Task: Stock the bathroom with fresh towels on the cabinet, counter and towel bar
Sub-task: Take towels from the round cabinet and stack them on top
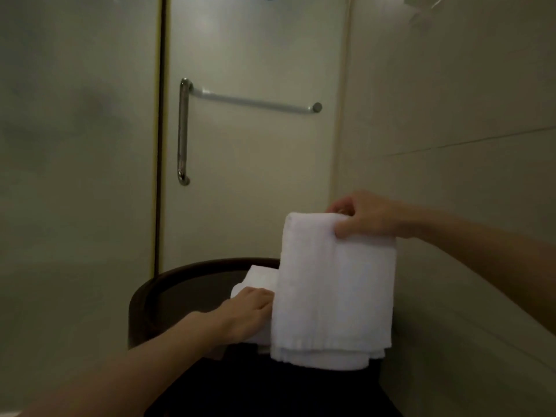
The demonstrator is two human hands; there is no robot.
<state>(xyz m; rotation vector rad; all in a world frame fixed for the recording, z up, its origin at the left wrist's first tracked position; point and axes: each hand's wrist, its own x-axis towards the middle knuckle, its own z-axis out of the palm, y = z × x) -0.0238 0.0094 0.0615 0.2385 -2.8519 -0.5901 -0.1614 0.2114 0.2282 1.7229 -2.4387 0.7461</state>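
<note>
Right hand: the right hand (364, 216) is raised at the right of the view and pinches the top fold of a towel (334, 290), thumb on the near face, fingers curled over the far side.
Towel: white, folded in several layers, hanging straight down from that grip; its lower edge hangs in front of the dark rim (180, 275) and touches nothing I can make out.
Left hand: the left hand (249, 311) reaches in low and lies palm down on a second towel (261, 276). Its fingertips are hidden behind the hanging towel, so I cannot tell whether it grips or only rests.
Second towel: white and folded, lying inside the dark rim, just left of and partly behind the hanging one.
Dark rim: a curved brown edge low in the middle — chair or bin, I cannot tell which.
Bar: the bar (252, 100) runs across the door (255, 176) well above both hands, bare metal, next to an upright handle (183, 130).
Wall: the tiled wall (451, 115) stands on the right, behind the right forearm.
</note>
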